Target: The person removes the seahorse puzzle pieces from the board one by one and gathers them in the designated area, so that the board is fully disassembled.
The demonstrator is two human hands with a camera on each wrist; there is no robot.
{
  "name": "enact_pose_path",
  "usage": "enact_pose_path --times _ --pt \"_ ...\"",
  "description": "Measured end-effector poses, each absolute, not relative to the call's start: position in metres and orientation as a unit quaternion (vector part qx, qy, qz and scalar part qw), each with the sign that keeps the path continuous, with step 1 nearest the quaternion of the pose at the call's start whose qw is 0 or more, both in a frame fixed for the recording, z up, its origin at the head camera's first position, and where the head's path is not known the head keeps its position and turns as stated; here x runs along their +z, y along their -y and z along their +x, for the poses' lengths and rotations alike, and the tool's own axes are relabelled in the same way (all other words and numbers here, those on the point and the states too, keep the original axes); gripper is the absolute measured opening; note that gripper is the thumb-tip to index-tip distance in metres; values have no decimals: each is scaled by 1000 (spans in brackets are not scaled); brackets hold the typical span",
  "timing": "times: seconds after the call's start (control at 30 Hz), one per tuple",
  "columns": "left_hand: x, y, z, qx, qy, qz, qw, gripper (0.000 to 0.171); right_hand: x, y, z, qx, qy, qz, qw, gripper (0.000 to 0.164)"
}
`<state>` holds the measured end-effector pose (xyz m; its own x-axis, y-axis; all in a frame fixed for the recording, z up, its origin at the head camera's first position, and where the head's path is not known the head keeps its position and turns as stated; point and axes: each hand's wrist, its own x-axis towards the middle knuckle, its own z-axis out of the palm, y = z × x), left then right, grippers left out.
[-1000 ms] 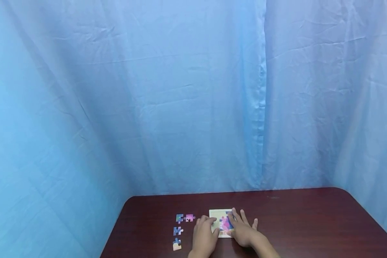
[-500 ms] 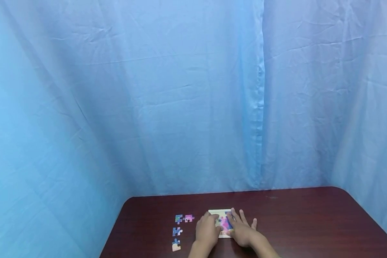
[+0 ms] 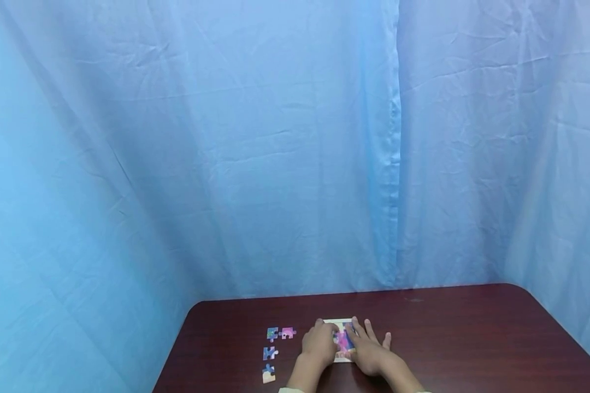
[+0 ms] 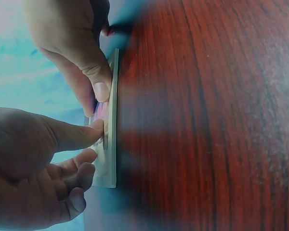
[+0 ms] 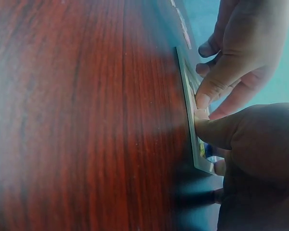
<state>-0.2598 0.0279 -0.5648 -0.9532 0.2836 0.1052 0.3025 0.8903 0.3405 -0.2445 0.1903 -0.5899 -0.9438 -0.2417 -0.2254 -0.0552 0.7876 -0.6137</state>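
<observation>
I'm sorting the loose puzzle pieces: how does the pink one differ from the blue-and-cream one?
Colour: the pink piece is mostly pink, while the blue-and-cream piece is blue above and cream below.
Place: the pink piece lies farther from the person, close beside another loose piece; the blue-and-cream piece is nearer and more on its own.
Shared: both lie on the dark table.

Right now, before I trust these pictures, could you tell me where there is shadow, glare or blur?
Head view: the blue curtain is brighter on the left; print on the loose puzzle pieces is hard to read. Left wrist view: pale glare on the table, toward the right edge. Right wrist view: dark, soft shadow below the puzzle tray.
</observation>
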Motion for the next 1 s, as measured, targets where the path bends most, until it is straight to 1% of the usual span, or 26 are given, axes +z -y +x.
enact_pose_path --times 0.1,0.23,0.43,0.6,0.77,0.93,1.0 --pt "-565 -29 -261 -183 972 -147 31 37 -590 -190 -244 -314 -934 -80 150 69" --pt "-567 -31 -264 -183 972 -143 49 38 -585 -189 -245 -307 -935 -70 163 70" --pt "-569 -32 -264 -184 970 -146 71 37 -587 -188 -246 -305 -936 -62 166 70" --pt "-575 -30 -265 -178 966 -153 109 36 -587 -189 -246 -305 -936 -62 167 71" --pt "-583 -26 -263 -178 959 -154 156 29 -583 -188 -244 -297 -937 -65 170 71" --pt "-585 -22 -262 -213 947 -149 191 20 -583 -188 -243 -294 -940 -64 161 70" --pt "-584 -21 -261 -228 941 -151 198 18 -585 -189 -244 -288 -942 -65 161 70"
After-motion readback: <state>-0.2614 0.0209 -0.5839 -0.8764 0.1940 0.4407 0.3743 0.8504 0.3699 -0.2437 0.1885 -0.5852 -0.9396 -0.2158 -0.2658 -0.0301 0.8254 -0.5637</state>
